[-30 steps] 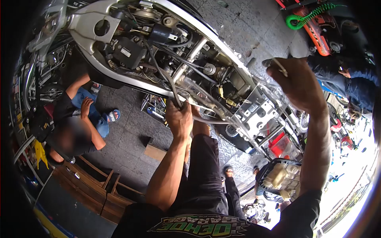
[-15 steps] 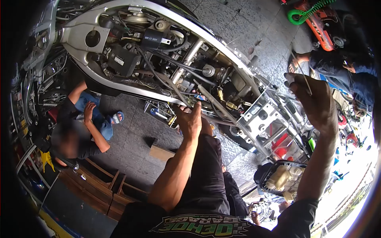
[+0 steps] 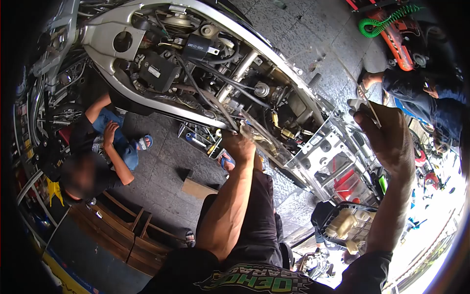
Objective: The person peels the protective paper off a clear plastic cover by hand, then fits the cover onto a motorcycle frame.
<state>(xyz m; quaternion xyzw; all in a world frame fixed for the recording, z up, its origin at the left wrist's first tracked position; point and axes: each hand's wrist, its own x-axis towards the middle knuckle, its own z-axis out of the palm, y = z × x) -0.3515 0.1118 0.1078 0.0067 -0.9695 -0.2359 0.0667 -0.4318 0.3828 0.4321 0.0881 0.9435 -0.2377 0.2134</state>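
Note:
The stripped motorcycle frame [image 3: 164,109] stretches in front of me, its wiring and parts exposed. At its near rail, my left hand [image 3: 240,144] is closed, fingers pinched around the lower end of a black cable [image 3: 208,98]. Exactly how the fingertips sit on it is partly hidden. My right hand [image 3: 389,134] is raised to the right of the frame, thumb and fingers closed on a thin, light strip [image 3: 353,78] that points up and away. Close to my left hand are a black box with a white label [image 3: 159,73] and a black rectangular unit [image 3: 198,47].
A person [image 3: 115,142] sits at the left, and another person's legs [image 3: 411,85] show at the upper right. An open tool tray [image 3: 198,142] lies beyond my left forearm. A wooden block [image 3: 198,187], wooden bench [image 3: 105,230] and orange jack [image 3: 399,46] stand around.
My left hand has shifted slightly right, its raised thumb now folded in against the cable. My right hand has lowered a little, and the strip's angle has changed. The view has shifted slightly.

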